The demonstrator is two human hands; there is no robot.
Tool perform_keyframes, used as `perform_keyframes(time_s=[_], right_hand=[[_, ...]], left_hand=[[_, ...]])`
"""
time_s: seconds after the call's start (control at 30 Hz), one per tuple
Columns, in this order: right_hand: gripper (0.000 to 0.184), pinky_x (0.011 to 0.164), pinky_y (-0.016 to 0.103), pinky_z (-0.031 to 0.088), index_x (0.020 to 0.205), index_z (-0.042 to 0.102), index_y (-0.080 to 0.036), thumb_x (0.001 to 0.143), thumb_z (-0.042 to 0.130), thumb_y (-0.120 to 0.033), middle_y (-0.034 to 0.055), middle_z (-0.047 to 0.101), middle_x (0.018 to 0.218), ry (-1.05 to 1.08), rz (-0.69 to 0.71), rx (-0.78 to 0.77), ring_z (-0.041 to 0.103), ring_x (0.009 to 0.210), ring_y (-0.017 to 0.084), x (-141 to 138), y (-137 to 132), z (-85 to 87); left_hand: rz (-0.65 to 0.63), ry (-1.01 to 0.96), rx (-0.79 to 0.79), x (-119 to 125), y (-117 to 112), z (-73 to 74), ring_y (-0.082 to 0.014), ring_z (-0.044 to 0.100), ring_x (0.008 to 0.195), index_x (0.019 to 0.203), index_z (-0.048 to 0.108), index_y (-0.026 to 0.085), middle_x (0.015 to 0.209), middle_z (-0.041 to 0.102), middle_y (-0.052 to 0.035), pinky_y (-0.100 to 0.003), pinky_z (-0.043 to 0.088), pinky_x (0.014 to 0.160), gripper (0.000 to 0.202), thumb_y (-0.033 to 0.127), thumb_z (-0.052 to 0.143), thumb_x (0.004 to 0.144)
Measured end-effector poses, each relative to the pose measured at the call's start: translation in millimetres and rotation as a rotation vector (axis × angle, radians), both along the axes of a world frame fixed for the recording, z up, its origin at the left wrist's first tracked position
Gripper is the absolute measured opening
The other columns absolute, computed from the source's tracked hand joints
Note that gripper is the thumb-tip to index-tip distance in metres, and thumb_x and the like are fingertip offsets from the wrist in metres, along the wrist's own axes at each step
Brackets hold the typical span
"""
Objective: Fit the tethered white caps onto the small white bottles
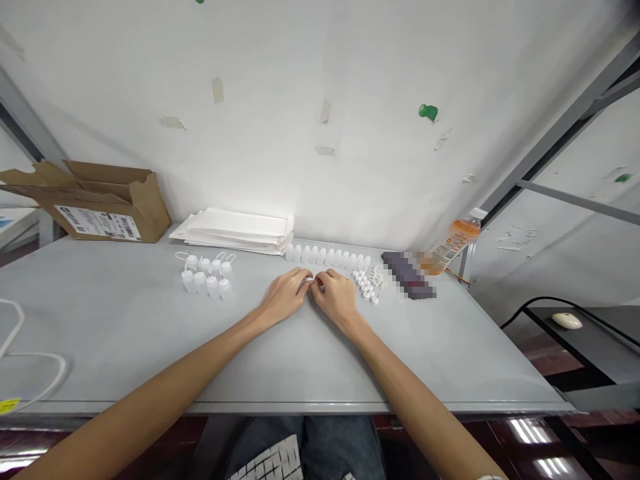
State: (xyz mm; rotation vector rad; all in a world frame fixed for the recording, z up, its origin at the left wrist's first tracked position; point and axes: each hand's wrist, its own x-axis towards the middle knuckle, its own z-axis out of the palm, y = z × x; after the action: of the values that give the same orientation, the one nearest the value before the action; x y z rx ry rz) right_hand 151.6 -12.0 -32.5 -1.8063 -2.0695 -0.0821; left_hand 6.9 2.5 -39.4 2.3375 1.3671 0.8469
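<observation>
My left hand point(286, 295) and my right hand point(337, 297) meet over the middle of the table, fingers closed and pinched together. A small white piece point(311, 281) shows between their fingertips, mostly hidden, so its kind is unclear. Just behind the hands stands a row of small white plastic bottles point(330, 256). Close to my right hand lie several small white caps point(367, 287), with a heap of thin white loops point(377, 275) beside them. Further left, several capped white bottles point(207, 277) stand grouped, some with loops at their tops.
A stack of white sheets or envelopes point(235, 230) rests against the wall, right of an open cardboard box point(115, 207). At the right are a dark, partly blurred object point(407, 273) and a drink bottle point(453, 243). A white cable point(50, 360) lies at the left.
</observation>
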Motion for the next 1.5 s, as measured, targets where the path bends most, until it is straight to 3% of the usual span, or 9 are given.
perform_keyframes(time_s=[0.57,0.77,1.0,1.2,1.5], right_hand=[[0.023,0.054,0.026,0.023,0.081,0.070,-0.016,0.087,0.048,-0.020,0.0066,0.065,0.082,0.047,-0.025,-0.023,0.053,0.064,0.013,2.6,0.3,2.7],[0.024,0.056,0.025,0.027,0.085,0.072,-0.019,0.084,0.049,-0.020,0.0038,0.069,0.082,0.189,-0.067,0.009,0.057,0.068,0.014,6.4,-2.7,7.1],[0.022,0.060,0.024,0.033,0.082,0.074,-0.022,0.081,0.052,-0.022,0.0013,0.071,0.084,0.314,-0.063,-0.023,0.061,0.072,0.014,11.1,-0.5,10.6],[0.026,0.067,0.024,0.039,0.078,0.071,-0.020,0.086,0.052,-0.035,0.0014,0.072,0.083,0.513,0.054,-0.030,0.064,0.077,0.014,13.2,0.2,12.5],[0.029,0.059,0.024,0.043,0.068,0.060,-0.017,0.081,0.054,-0.042,0.0017,0.062,0.061,0.927,0.240,-0.210,0.058,0.060,0.014,17.4,8.5,7.7]], left_hand=[[-0.020,-0.104,0.045,0.0,3.1,-5.7,-0.0219,0.064,0.093,0.097,0.062,0.020,0.100,0.069,-0.0057,-0.033,0.048,0.080,0.023,0.029,0.041,0.094],[-0.027,-0.235,0.025,-1.1,2.3,-2.6,-0.0198,0.063,0.090,0.096,0.060,0.020,0.099,0.067,-0.0062,-0.030,0.051,0.076,0.022,0.031,0.042,0.093],[-0.046,-0.288,-0.010,-2.4,-0.1,-1.4,-0.0210,0.062,0.099,0.105,0.058,0.018,0.109,0.064,-0.0087,-0.030,0.054,0.077,0.023,0.023,0.046,0.085],[-0.096,-0.264,-0.016,-4.4,-1.8,1.8,-0.0194,0.063,0.085,0.100,0.056,0.020,0.100,0.066,-0.0061,-0.030,0.053,0.070,0.021,0.021,0.049,0.080],[-0.079,-0.276,0.034,-6.0,1.0,3.0,-0.0200,0.062,0.092,0.095,0.056,0.020,0.097,0.064,-0.0051,-0.032,0.050,0.079,0.014,0.027,0.055,0.083]])
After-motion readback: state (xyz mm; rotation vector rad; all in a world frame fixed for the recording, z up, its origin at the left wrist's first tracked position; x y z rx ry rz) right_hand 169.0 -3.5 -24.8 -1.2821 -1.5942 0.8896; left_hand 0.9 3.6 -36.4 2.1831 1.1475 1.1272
